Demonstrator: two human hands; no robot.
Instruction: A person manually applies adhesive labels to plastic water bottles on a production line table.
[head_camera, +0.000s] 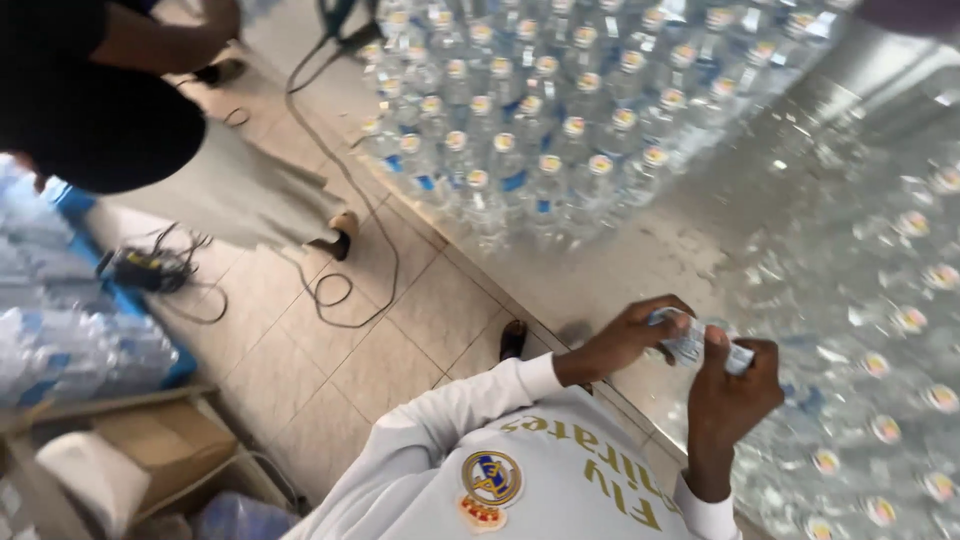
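Holding a small strip of blue-and-white labels (697, 342) between them, both hands are raised over a metal table (600, 270). The left hand (625, 335) has its fingers curled and pinched on the left end of the strip. The right hand (735, 390) grips the right end, with the thumb pressed on top. The white sleeves (480, 400) of the person's shirt reach to the wrists.

Just right of the hands, many clear plastic bottles (900, 400) with pale caps stand close together on the table. Below the left arm, a dark shoe (513, 340) rests on the beige floor tiles (330, 370). A cardboard box (160, 440) sits at the lower left.

Farther away, more bottles (520, 120) stand in a dense group on the table. Black cables (340, 190) lie across the floor. At the upper left, another person in a black top (90, 110) bends near wrapped bottle packs (60, 330).
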